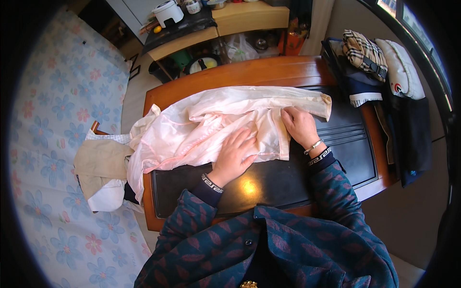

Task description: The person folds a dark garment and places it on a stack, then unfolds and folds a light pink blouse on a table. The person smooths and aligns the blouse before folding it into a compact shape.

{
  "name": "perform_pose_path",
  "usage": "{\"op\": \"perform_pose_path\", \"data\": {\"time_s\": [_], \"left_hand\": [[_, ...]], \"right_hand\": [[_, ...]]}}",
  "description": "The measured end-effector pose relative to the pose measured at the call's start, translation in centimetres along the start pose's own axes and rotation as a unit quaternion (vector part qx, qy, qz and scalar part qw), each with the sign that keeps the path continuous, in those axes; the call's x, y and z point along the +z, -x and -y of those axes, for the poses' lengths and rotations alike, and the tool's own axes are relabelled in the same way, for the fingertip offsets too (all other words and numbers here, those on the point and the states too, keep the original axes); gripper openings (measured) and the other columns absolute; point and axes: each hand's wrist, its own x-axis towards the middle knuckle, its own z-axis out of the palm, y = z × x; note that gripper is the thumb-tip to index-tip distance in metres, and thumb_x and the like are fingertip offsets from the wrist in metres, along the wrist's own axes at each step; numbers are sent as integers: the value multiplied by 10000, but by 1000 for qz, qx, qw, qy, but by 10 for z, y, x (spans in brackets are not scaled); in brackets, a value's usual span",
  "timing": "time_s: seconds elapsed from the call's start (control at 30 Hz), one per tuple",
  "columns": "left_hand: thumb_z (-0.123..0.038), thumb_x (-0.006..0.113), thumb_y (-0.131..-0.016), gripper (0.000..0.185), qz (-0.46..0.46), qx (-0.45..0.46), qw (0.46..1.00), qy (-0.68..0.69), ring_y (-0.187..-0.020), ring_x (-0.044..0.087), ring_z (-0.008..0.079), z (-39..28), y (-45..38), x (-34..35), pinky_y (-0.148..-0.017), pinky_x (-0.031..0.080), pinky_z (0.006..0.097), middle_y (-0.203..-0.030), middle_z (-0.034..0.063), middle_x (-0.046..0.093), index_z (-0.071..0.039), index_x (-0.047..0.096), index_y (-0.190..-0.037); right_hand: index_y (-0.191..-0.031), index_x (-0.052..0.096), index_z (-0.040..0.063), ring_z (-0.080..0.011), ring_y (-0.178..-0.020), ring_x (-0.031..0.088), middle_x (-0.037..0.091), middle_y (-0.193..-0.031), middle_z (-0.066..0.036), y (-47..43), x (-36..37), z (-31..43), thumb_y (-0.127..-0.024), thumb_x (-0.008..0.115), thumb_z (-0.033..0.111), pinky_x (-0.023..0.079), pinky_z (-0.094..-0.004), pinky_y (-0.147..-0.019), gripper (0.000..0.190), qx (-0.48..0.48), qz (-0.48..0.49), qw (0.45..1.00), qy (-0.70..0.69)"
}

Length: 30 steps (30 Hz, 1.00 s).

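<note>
A thin pale pink jacket (pixel 201 133) lies partly folded across a wooden table with a black inset top (pixel 230 190). My left hand (pixel 234 156) rests flat on the jacket near its lower edge, fingers spread. At the jacket's right end, the curled fingers of my right hand (pixel 299 126) grip the hem. One sleeve stretches along the far side, its cuff (pixel 327 107) to the right beyond my right hand. The jacket's other end hangs slightly over the table's left edge.
Beige and white clothes (pixel 102 162) lie just left of the table. At the right, dark garments (pixel 407 133), a plaid cloth item (pixel 363 54) and a white folded item (pixel 399 68) are piled. A flowered curtain or cloth (pixel 72 108) hangs left; a wooden counter (pixel 252 18) holds a white appliance (pixel 168 13).
</note>
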Motion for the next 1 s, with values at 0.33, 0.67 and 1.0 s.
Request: {"op": "perform_pose_path", "data": {"time_s": [0.33,0.67,1.0], "left_hand": [[-128,750,-794,608,-109,-50,985,121,-1158,586,349,-2,0,-4,-1033,443,437,-1238,165,621,-41,548,-1361],[-3,626,-947,143,-253,-187,861,398,-809,549,22,31,10,3,-714,462,210,-901,-37,647,1,682,-1079],[-78,595,-1011,266,-264,-202,809,485,-1070,627,115,50,14,4,-956,481,261,-1186,60,675,28,613,-1254]], "right_hand": [[-1083,719,25,-245,-896,702,731,-1001,-140,22,14,48,-845,568,-17,546,-326,-849,285,-145,223,888,-375],[-1008,700,33,-354,-929,618,672,-983,-137,5,15,17,-839,617,36,526,-416,-844,189,-161,13,983,-89],[-1061,719,27,-325,-988,622,657,-1018,-142,15,25,26,-797,696,37,530,-405,-884,265,-204,95,969,-104]]}}
